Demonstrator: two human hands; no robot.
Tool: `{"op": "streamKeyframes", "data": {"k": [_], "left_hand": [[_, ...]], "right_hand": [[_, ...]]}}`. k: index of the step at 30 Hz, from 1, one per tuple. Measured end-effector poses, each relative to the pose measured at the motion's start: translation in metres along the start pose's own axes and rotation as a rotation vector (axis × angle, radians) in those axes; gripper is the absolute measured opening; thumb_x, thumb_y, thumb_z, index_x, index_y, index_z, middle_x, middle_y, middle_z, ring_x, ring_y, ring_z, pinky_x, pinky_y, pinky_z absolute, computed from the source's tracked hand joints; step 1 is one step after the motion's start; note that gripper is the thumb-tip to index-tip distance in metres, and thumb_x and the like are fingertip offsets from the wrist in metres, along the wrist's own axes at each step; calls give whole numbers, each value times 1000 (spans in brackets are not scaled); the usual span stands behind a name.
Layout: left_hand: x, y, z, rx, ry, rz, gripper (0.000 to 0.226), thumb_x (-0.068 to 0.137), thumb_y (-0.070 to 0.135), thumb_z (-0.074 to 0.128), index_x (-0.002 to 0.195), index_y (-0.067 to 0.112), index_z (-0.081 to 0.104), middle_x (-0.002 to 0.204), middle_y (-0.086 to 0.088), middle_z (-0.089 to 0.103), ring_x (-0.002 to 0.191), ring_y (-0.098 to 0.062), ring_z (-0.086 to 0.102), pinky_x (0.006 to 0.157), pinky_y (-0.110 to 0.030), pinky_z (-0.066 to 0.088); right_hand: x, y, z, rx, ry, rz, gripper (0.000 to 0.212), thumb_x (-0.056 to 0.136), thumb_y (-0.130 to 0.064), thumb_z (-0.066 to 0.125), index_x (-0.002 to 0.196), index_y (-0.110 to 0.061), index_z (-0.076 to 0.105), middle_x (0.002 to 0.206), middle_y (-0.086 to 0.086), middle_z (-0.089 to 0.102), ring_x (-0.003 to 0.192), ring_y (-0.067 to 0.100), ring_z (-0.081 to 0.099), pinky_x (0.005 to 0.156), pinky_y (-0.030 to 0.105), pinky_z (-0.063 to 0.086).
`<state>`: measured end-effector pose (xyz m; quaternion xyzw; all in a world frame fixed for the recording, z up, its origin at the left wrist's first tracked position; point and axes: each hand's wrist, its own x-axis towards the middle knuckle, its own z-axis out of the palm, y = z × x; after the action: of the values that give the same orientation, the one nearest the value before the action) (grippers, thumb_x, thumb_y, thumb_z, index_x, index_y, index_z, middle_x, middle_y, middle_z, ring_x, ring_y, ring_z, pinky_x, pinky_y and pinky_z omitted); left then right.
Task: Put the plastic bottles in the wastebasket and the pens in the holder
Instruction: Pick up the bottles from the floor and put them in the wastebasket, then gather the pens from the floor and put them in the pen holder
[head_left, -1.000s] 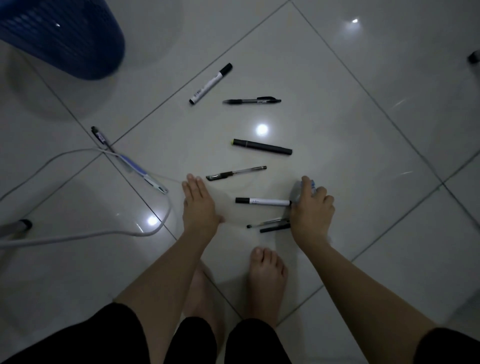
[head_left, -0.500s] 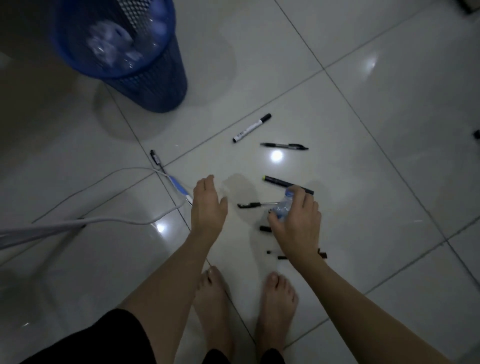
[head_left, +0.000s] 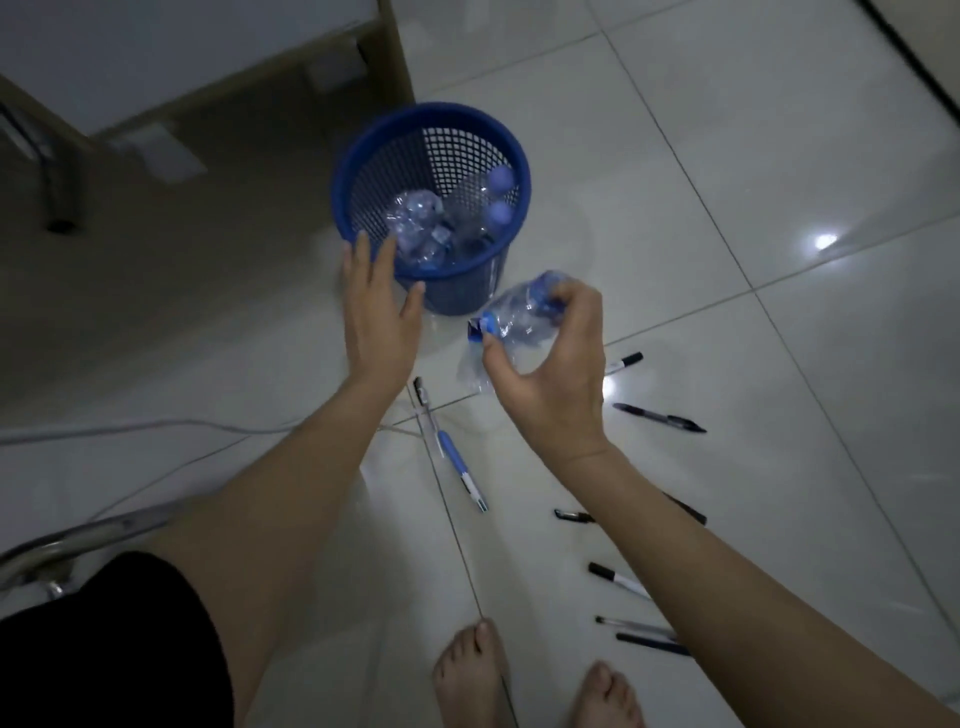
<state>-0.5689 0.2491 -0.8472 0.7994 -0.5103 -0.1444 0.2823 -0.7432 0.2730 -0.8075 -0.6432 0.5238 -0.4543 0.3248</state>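
Observation:
My right hand (head_left: 550, 374) grips a crushed clear plastic bottle (head_left: 519, 317) with a blue label, held in the air just right of and below the blue mesh wastebasket (head_left: 363, 150). Several crushed bottles (head_left: 415, 223) lie inside the basket. My left hand (head_left: 376, 312) is open with fingers spread, close to the basket's near rim. Several pens lie on the tiled floor: a blue and white pen (head_left: 460, 467), a black pen (head_left: 657, 417), a white marker (head_left: 623, 362) and others (head_left: 618, 577) partly hidden by my right forearm. No pen holder is visible.
A white cable (head_left: 156, 428) runs across the floor at left. A metal chair frame (head_left: 78, 540) is at lower left, and a furniture base (head_left: 208, 88) with a metal leg stands behind the basket. My bare feet (head_left: 472, 675) are at the bottom.
My right hand has lifted the crushed bottle off the floor and carried it toward the wastebasket. My left hand has risen to the basket's rim. The view has tilted up toward the basket.

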Motion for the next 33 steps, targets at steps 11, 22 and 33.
{"op": "streamKeyframes", "data": {"k": [11, 22, 33], "left_hand": [[49, -25, 9, 163, -296, 81, 28, 94, 17, 54, 117, 8, 67, 122, -15, 63, 137, -37, 31, 112, -37, 29], [51, -30, 14, 72, -293, 90, 27, 91, 15, 57, 113, 4, 68, 124, -19, 58, 139, -27, 31, 110, -32, 32], [4, -17, 22, -33, 124, 15, 26, 88, 5, 56, 114, 4, 57, 134, -16, 44, 124, -21, 43, 103, -24, 37]], "right_hand": [[76, 1, 68, -181, -184, -120, 38, 86, -3, 65, 117, 11, 49, 142, 26, 41, 129, 34, 45, 103, 40, 46], [82, 58, 91, -639, -440, -44, 31, 101, -25, 39, 115, -4, 56, 160, 8, 17, 143, 27, 26, 106, 48, 36], [45, 62, 64, -317, -128, 5, 18, 94, -15, 50, 104, -5, 61, 133, 14, 51, 114, 26, 49, 82, 15, 32]]}}
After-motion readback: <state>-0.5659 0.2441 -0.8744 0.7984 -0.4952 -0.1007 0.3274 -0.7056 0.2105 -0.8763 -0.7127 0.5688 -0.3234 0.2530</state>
